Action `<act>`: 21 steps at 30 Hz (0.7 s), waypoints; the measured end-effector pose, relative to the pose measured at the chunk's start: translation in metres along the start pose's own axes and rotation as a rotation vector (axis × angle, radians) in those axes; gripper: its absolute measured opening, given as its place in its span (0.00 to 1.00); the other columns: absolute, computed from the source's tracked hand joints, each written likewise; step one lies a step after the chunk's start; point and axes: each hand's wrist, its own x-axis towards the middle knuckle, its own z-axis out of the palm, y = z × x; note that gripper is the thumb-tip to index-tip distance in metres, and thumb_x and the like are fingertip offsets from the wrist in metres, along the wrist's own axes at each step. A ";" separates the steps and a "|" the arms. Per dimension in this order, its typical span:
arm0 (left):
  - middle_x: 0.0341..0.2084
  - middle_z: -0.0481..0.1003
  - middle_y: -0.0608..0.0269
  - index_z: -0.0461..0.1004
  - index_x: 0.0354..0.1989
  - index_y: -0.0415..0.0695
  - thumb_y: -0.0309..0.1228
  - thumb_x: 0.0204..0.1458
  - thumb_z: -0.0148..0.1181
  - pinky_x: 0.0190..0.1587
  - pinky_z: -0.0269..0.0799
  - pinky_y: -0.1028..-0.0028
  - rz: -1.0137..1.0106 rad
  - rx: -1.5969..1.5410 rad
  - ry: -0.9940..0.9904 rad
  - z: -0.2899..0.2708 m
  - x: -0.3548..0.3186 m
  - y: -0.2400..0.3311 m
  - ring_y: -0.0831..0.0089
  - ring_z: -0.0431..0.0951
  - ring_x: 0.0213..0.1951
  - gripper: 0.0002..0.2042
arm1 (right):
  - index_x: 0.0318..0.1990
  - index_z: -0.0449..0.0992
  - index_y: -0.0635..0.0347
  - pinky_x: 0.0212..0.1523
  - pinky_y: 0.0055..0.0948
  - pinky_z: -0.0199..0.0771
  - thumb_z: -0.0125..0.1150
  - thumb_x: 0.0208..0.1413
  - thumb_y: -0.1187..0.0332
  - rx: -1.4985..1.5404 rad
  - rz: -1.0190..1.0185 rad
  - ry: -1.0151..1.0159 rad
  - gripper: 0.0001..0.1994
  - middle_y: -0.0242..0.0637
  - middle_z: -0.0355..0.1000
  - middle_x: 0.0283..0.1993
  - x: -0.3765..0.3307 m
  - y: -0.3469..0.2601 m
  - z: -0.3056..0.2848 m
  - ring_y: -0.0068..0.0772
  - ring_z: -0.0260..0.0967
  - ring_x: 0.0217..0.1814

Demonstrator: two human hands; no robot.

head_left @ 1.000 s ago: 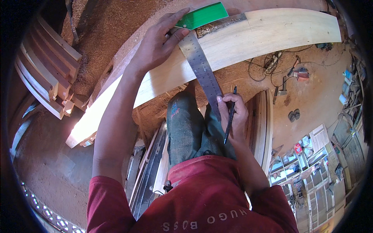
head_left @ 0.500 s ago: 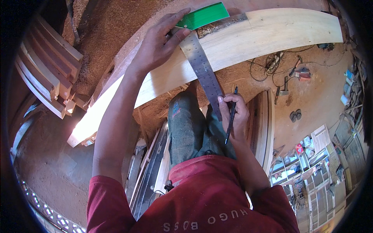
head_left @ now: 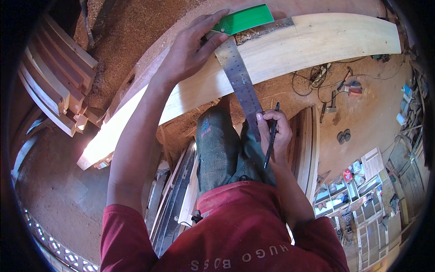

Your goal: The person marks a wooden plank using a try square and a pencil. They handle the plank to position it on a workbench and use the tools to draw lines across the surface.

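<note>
Square (head_left: 236,65) nudged slightly right: left arm (head_left: 140,124) outstretched, left fingers (head_left: 213,20) gripping handle (head_left: 248,19); right fingers (head_left: 282,121) pinching blade (head_left: 247,93), pen (head_left: 271,144).

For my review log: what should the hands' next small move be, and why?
Perhaps the right hand should bring its pen to the board beside the metal blade: the blade crosses the board and the left hand holds the green handle.

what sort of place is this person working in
Probably a woodworking shop: a green-handled square lies across a long, pale curved board, more curved timber pieces are stacked at the left, and what looks like sawdust is spread beyond the board.
</note>
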 end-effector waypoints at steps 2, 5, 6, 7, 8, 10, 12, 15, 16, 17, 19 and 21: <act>0.54 0.76 0.50 0.68 0.70 0.45 0.35 0.64 0.63 0.56 0.73 0.64 0.019 0.004 0.021 0.002 0.000 -0.002 0.61 0.78 0.52 0.26 | 0.38 0.72 0.62 0.38 0.23 0.70 0.68 0.60 0.79 -0.005 -0.007 0.000 0.08 0.35 0.74 0.37 0.000 0.000 0.000 0.21 0.70 0.37; 0.52 0.76 0.51 0.69 0.69 0.45 0.35 0.64 0.63 0.53 0.73 0.65 0.046 -0.001 0.043 0.003 0.001 -0.001 0.62 0.78 0.49 0.26 | 0.37 0.75 0.62 0.40 0.31 0.74 0.71 0.58 0.76 0.020 0.066 0.014 0.08 0.41 0.75 0.35 0.000 -0.001 -0.001 0.34 0.75 0.37; 0.52 0.76 0.51 0.69 0.69 0.45 0.35 0.64 0.63 0.53 0.73 0.65 0.048 -0.001 0.043 0.002 0.001 -0.001 0.62 0.78 0.49 0.26 | 0.37 0.75 0.62 0.40 0.31 0.74 0.71 0.58 0.76 0.031 0.059 0.016 0.08 0.41 0.75 0.35 -0.001 -0.001 0.000 0.34 0.75 0.37; 0.52 0.76 0.51 0.69 0.69 0.45 0.35 0.64 0.63 0.53 0.73 0.65 0.030 0.015 0.025 0.001 0.001 0.000 0.62 0.78 0.49 0.26 | 0.37 0.75 0.62 0.41 0.31 0.74 0.71 0.58 0.76 0.041 0.052 0.017 0.08 0.41 0.75 0.35 -0.001 0.000 0.000 0.34 0.75 0.37; 0.52 0.77 0.52 0.69 0.69 0.45 0.35 0.63 0.63 0.53 0.74 0.65 0.013 0.032 0.006 0.000 0.001 0.001 0.63 0.78 0.49 0.26 | 0.37 0.75 0.62 0.41 0.31 0.74 0.71 0.58 0.76 0.041 0.051 0.019 0.08 0.41 0.75 0.35 0.000 -0.002 0.000 0.34 0.75 0.37; 0.52 0.77 0.52 0.69 0.69 0.45 0.35 0.63 0.63 0.53 0.74 0.65 -0.010 0.004 0.006 -0.001 0.000 0.003 0.63 0.78 0.49 0.26 | 0.38 0.75 0.62 0.41 0.31 0.74 0.71 0.58 0.76 0.035 0.070 0.010 0.07 0.40 0.76 0.36 0.001 -0.004 0.000 0.34 0.75 0.37; 0.52 0.77 0.52 0.69 0.69 0.45 0.35 0.63 0.63 0.53 0.74 0.66 -0.034 -0.023 0.005 0.000 0.000 0.003 0.63 0.78 0.49 0.25 | 0.38 0.75 0.62 0.41 0.31 0.74 0.71 0.58 0.76 0.031 0.074 0.009 0.07 0.40 0.76 0.36 0.001 -0.004 0.000 0.34 0.75 0.38; 0.51 0.77 0.52 0.70 0.69 0.45 0.34 0.63 0.64 0.53 0.74 0.66 -0.016 -0.036 0.018 0.001 -0.001 0.002 0.64 0.78 0.49 0.25 | 0.38 0.75 0.62 0.42 0.31 0.74 0.71 0.58 0.76 0.036 0.073 0.013 0.07 0.40 0.76 0.36 0.000 0.000 0.001 0.33 0.75 0.38; 0.51 0.77 0.52 0.70 0.69 0.45 0.34 0.63 0.64 0.53 0.74 0.66 -0.004 -0.025 0.025 0.001 0.000 0.002 0.64 0.78 0.49 0.25 | 0.38 0.75 0.62 0.41 0.30 0.74 0.71 0.58 0.76 0.044 0.069 0.019 0.08 0.40 0.76 0.37 -0.001 0.001 0.001 0.33 0.75 0.38; 0.50 0.77 0.52 0.70 0.69 0.46 0.34 0.63 0.64 0.53 0.74 0.66 0.008 -0.015 0.033 0.001 0.000 0.001 0.64 0.78 0.49 0.25 | 0.38 0.75 0.62 0.41 0.30 0.74 0.71 0.58 0.76 0.044 0.069 0.020 0.08 0.40 0.76 0.37 0.000 0.002 0.001 0.33 0.75 0.38; 0.50 0.77 0.52 0.70 0.69 0.46 0.35 0.63 0.63 0.52 0.74 0.67 0.007 0.009 0.029 0.001 0.001 0.001 0.64 0.78 0.48 0.25 | 0.37 0.75 0.62 0.40 0.29 0.74 0.72 0.57 0.75 0.038 0.051 0.023 0.08 0.39 0.76 0.37 0.000 0.002 0.001 0.31 0.74 0.37; 0.50 0.77 0.53 0.70 0.69 0.46 0.35 0.63 0.63 0.52 0.74 0.67 0.008 0.032 0.025 0.000 0.001 0.001 0.65 0.78 0.47 0.25 | 0.37 0.75 0.62 0.40 0.28 0.73 0.72 0.57 0.75 0.045 0.074 0.026 0.08 0.39 0.75 0.36 0.000 -0.001 0.002 0.30 0.73 0.36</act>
